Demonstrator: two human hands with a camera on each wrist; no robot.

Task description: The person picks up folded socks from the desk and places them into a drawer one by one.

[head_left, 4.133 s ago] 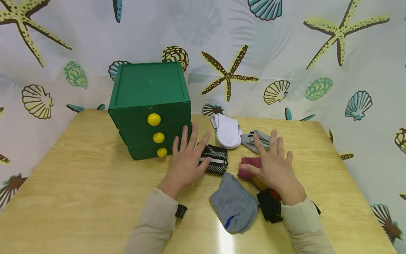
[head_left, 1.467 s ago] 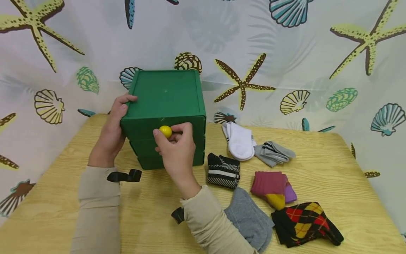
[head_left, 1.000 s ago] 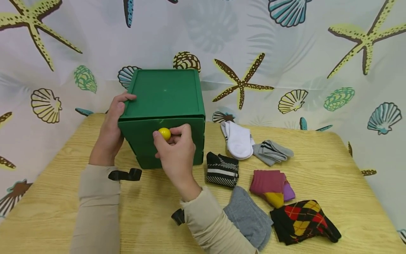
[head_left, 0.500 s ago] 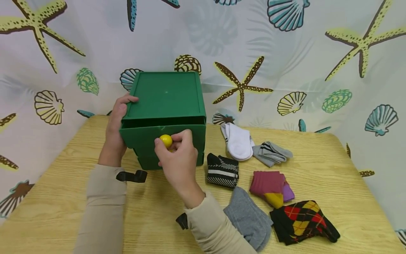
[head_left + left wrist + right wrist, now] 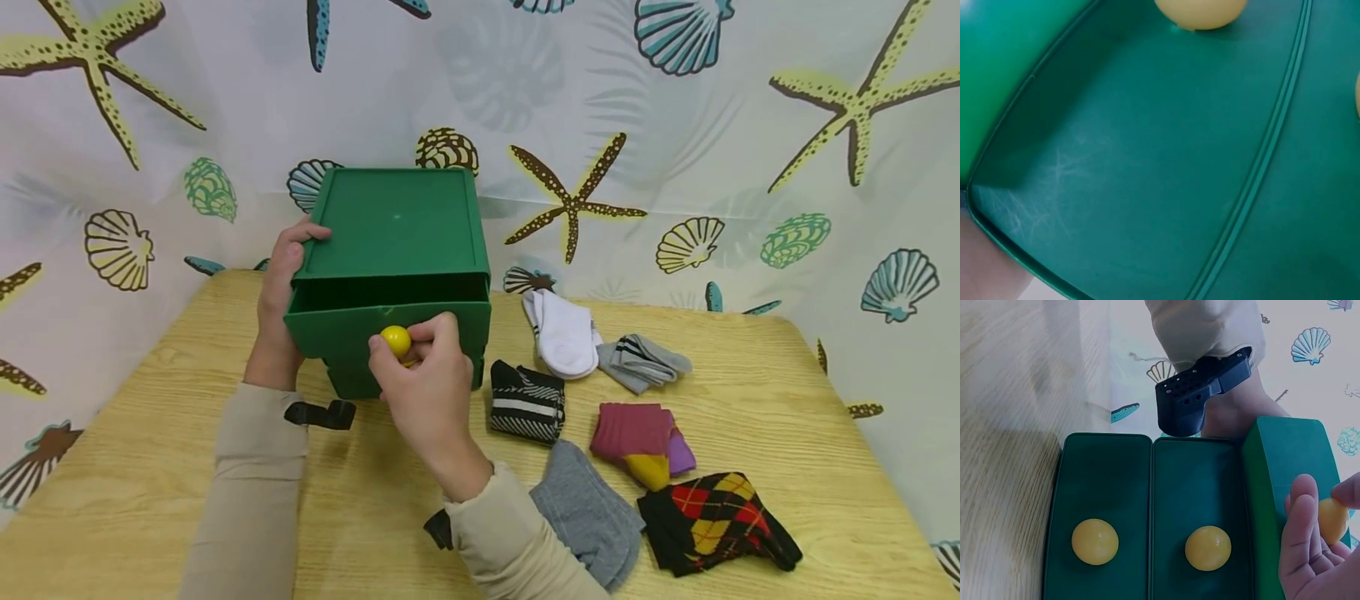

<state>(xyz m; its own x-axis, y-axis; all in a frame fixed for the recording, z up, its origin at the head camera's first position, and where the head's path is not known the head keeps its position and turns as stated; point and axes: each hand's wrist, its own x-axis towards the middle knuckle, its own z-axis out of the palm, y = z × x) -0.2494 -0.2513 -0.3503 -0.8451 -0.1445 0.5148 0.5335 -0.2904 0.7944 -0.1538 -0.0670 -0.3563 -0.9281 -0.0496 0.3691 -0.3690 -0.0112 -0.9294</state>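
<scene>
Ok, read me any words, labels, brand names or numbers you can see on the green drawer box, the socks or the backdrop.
None can be read. The green drawer box, its yellow knob and the socks such as the argyle pair show no print; the backdrop has only starfish and shell pictures.

Head looks down; wrists sit close; all share green drawer box (image 5: pixel 390 275).

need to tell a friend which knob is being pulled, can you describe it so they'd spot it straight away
Find the green drawer box at the back left of the wooden table. Three yellow round knobs run down its front; the one meant is the top knob, pinched by the right hand. Unlike the two below, its drawer stands pulled out, showing a dark gap.
</scene>
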